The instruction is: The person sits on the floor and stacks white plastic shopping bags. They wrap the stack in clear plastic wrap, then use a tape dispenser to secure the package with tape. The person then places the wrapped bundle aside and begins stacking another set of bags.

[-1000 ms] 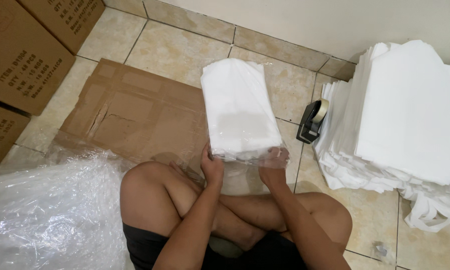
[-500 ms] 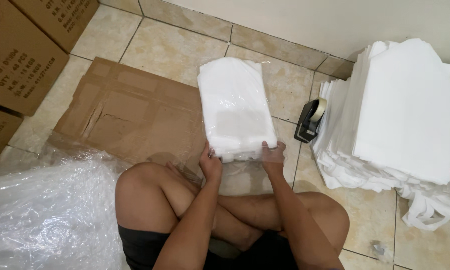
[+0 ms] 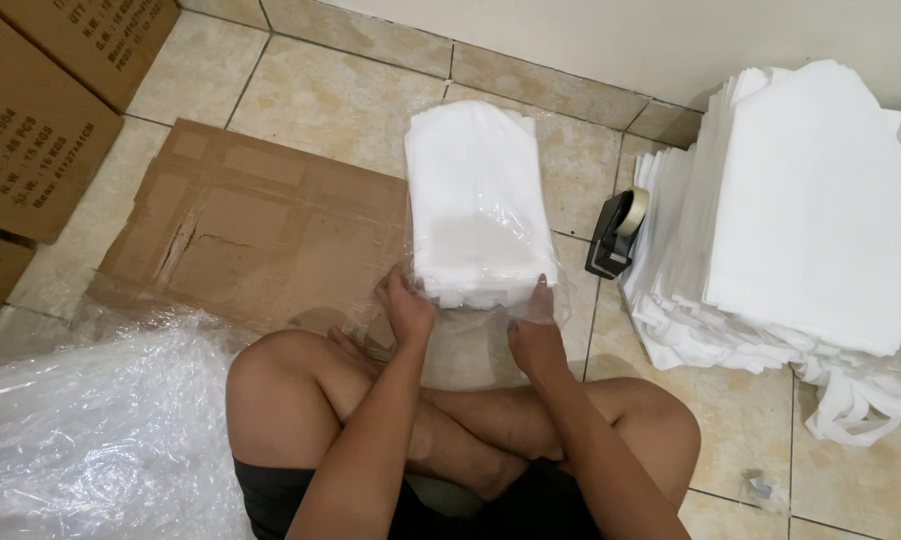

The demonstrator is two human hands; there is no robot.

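Since the earlier frame, the bundle of folded white cloth (image 3: 478, 205) in its clear plastic bag has been pushed slightly away from the body, and the right hand (image 3: 536, 338) has slid from the bundle's corner down onto the loose bag mouth. At far left, brown cartons (image 3: 40, 100) are stacked, and a heap of clear plastic bags (image 3: 90, 440) is spread beside the crossed legs. A flattened sheet of cardboard (image 3: 250, 230) is laid on the tiled floor (image 3: 320, 95), and the bundle rests across its right edge and the tiles. The bundle's near left corner is gripped by the left hand (image 3: 407, 305), fingers curled on it. The plastic at the near right corner is pressed by the right hand, fingers extended. Further right, a black tape dispenser (image 3: 615, 232) is stood just beside a tall stack of white cloth (image 3: 810, 220).
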